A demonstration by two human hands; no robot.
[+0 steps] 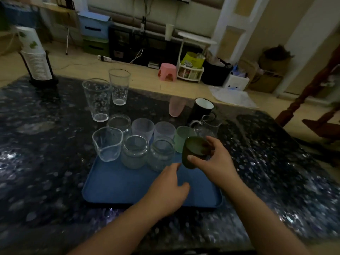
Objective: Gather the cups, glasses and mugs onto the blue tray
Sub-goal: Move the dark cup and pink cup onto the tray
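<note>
The blue tray [117, 183] lies on the dark speckled table and carries several glass jars, frosted cups and a light green cup [181, 138] along its far half. My right hand [217, 159] grips a dark green cup [193, 152], tilted, just above the tray's right far part. My left hand [169, 188] hovers over the tray's near right area with fingers relaxed, holding nothing. Off the tray stand two tall clear glasses [98, 100], a pink cup [176, 106], a black mug [201, 109] and a clear glass mug [207, 127].
A stack of paper cups in a black holder [36, 59] stands at the table's far left. Beyond the table's far edge are a pink stool [167, 71], a small white rack and boxes on the floor. A wooden chair [316, 100] is at the right.
</note>
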